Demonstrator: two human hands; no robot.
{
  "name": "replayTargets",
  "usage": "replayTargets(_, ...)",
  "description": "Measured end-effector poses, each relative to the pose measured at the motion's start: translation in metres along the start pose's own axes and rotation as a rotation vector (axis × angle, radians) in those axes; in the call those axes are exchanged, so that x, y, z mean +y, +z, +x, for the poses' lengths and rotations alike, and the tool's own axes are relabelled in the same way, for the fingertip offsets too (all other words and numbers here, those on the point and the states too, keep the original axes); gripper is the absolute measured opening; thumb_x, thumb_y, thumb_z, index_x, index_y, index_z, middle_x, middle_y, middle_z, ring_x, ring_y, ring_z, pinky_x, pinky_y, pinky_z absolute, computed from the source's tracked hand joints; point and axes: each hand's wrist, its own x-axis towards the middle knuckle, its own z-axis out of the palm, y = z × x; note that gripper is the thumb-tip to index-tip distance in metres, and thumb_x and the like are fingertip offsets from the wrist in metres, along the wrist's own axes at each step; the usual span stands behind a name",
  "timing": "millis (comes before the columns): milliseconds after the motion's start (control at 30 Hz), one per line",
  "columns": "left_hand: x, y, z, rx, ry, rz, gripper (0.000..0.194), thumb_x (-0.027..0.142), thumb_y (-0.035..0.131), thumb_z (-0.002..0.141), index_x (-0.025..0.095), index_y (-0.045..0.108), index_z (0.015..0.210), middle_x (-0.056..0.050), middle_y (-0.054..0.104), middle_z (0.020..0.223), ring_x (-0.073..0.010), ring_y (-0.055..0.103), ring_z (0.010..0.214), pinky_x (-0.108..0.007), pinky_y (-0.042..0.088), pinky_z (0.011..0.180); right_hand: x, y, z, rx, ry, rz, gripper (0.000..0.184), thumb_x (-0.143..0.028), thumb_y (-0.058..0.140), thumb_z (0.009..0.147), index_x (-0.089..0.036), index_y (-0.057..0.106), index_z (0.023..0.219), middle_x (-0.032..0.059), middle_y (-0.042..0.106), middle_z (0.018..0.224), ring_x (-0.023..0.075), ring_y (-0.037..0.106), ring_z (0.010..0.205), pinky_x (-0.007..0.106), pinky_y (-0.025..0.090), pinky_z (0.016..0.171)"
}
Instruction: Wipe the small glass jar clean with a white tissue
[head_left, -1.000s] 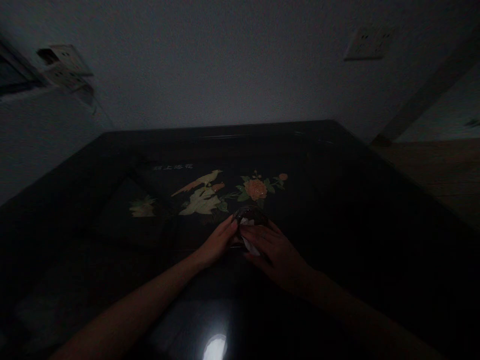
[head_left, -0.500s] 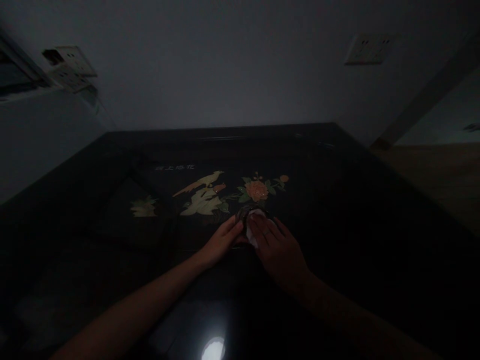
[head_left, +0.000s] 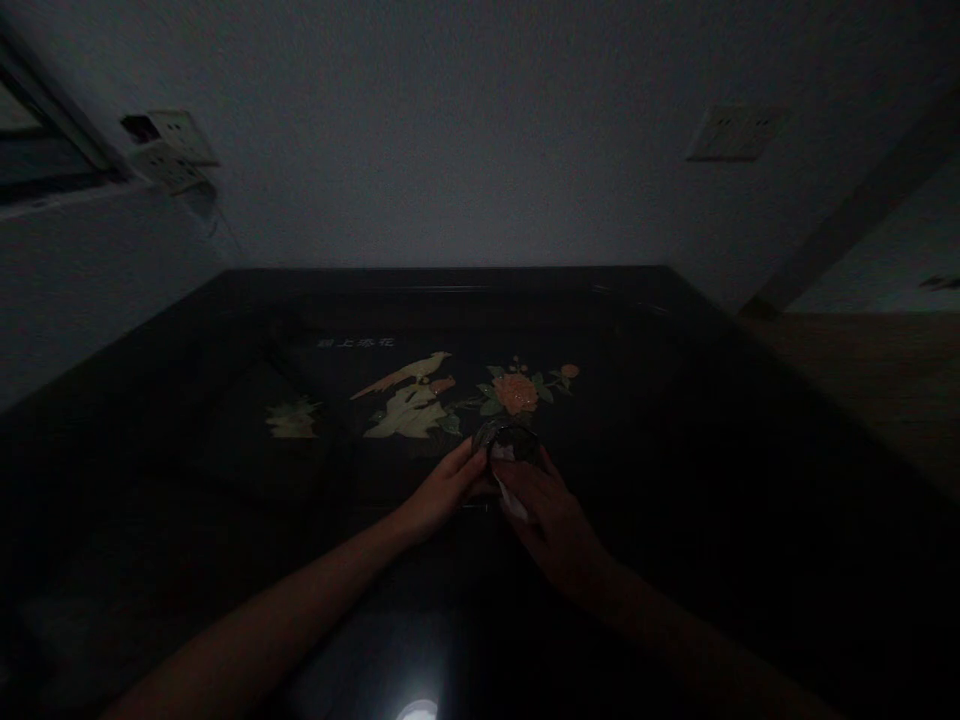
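The scene is very dark. A small round glass dish [head_left: 510, 437] stands on a glossy black table [head_left: 675, 420], just in front of an inlaid bird and flower picture [head_left: 450, 395]. My left hand [head_left: 442, 490] rests against the dish's left side with its fingers curled on the rim. My right hand [head_left: 551, 515] presses a white tissue [head_left: 510, 490] into and against the dish, fingers closed over it. Most of the tissue is hidden under my fingers.
The table fills the middle and runs back to a pale wall. Wall sockets [head_left: 169, 150] sit at the upper left and another socket plate [head_left: 735, 132] at the upper right. A wooden floor [head_left: 885, 370] shows at the right. A lamp's glare [head_left: 420, 708] reflects near the front edge.
My right hand has worked the tissue around on the dish, first further in, then back a little. The left hand stays on the dish's side. The camera has tilted slightly downward.
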Motion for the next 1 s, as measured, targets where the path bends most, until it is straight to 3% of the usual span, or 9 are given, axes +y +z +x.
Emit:
replayTargets(300,0.001,0.002,0.000,-0.009,-0.035,-0.043,0.047,0.043,0.065,0.080,0.023,0.058,0.122,-0.009,0.063,0.120,-0.0242,0.060,0.107,-0.034,0.046,0.091,-0.004,0.005,0.003,-0.001,-0.017,-0.173,0.050,-0.026,0.043,0.093,-0.014,0.037,0.141,0.0161,0.050,0.139,0.0272,0.043,0.132,0.062,0.027,0.108)
replayTargets(467,0.002,0.003,0.000,0.019,-0.043,-0.056,0.048,0.047,0.065,0.079,0.019,0.059,0.117,-0.010,0.066,0.111,-0.0252,0.064,0.098,-0.036,0.049,0.085,-0.002,-0.004,0.004,-0.019,-0.050,-0.057,0.047,-0.024,0.043,0.093,-0.016,0.038,0.140,0.0140,0.056,0.133,0.0238,0.051,0.125,0.059,0.027,0.109)
replayTargets(600,0.003,0.004,-0.001,0.033,-0.014,-0.054,0.046,0.045,0.065,0.080,0.020,0.059,0.118,-0.009,0.065,0.114,-0.0237,0.062,0.101,-0.034,0.048,0.086,-0.002,-0.009,0.006,0.015,-0.037,-0.035,0.035,-0.021,0.042,0.094,-0.017,0.050,0.129,0.0105,0.067,0.117,0.0209,0.061,0.110,0.058,0.027,0.110)
replayTargets(733,0.000,0.003,-0.001,0.023,-0.003,-0.010,0.042,0.042,0.063,0.082,0.020,0.060,0.119,-0.008,0.065,0.114,-0.0217,0.061,0.100,-0.031,0.047,0.086,0.000,-0.008,0.006,0.071,-0.104,-0.186,0.031,-0.018,0.043,0.094,-0.016,0.056,0.122,0.0100,0.069,0.114,0.0206,0.063,0.105,0.056,0.023,0.113)
replayTargets(867,-0.003,0.002,0.001,0.032,0.015,-0.021,0.045,0.042,0.063,0.082,0.021,0.058,0.122,-0.008,0.063,0.119,-0.0219,0.060,0.104,-0.029,0.046,0.085,0.002,-0.003,0.005,0.077,-0.121,-0.372,0.035,-0.016,0.046,0.092,-0.009,0.055,0.125,0.0151,0.066,0.120,0.0250,0.060,0.113,0.057,0.022,0.113)
replayTargets(1000,-0.002,0.004,0.001,0.027,-0.006,-0.044,0.047,0.044,0.065,0.081,0.022,0.059,0.122,-0.008,0.061,0.124,-0.0217,0.058,0.108,-0.027,0.046,0.084,0.004,0.001,0.005,0.055,-0.091,-0.416,0.040,-0.018,0.043,0.092,-0.007,0.050,0.130,0.0183,0.055,0.133,0.0289,0.051,0.124,0.060,0.022,0.112)
